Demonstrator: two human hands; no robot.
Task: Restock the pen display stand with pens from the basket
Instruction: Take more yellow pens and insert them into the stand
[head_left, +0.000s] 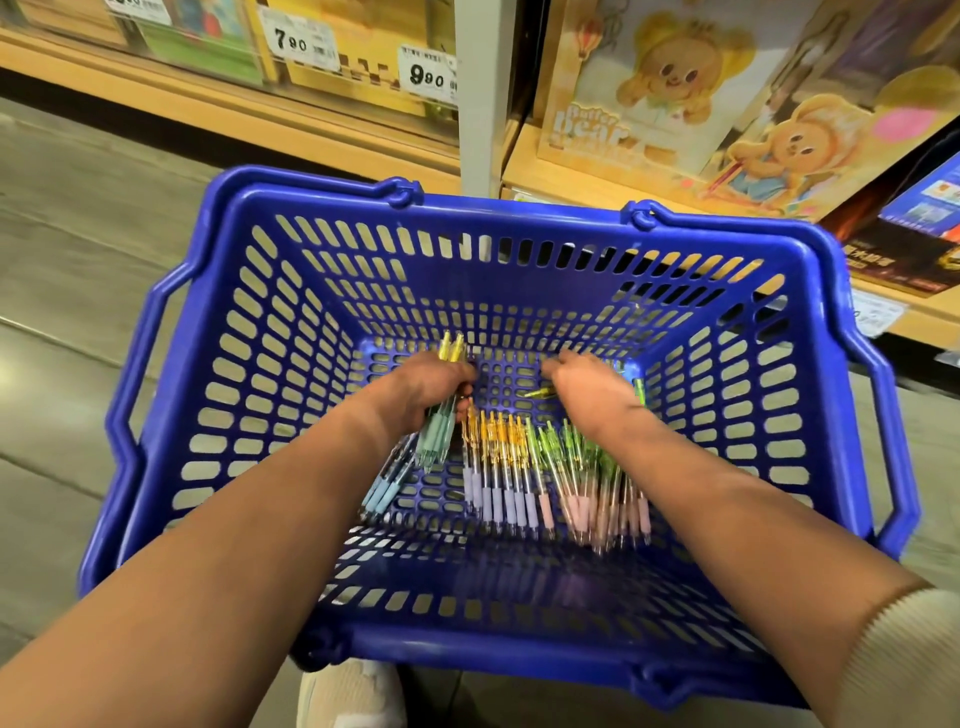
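Dozens of loose pens (519, 467) lie on the basket (426, 275) floor, long axes running near wall to far wall, just beneath the right hand (587, 389), whose curled fingers maybe pinch one (too blurry), while the left hand (421, 395) grips a bundle (441, 431).

Price tag (292, 40) on clear strip at upper shelf edge: "7 90", big black digits on white. Smaller print and barcode on it blurred.

Second price tag (427, 77) just right, same strip: "9 90".

Cartoon bear box (649, 88) on right shelf: "Butter Bear", pale raised letters, lower left corner.

Dark box (904, 249) far right: yellow characters, unreadable.

Shelf label (879, 313) below it: blurred.
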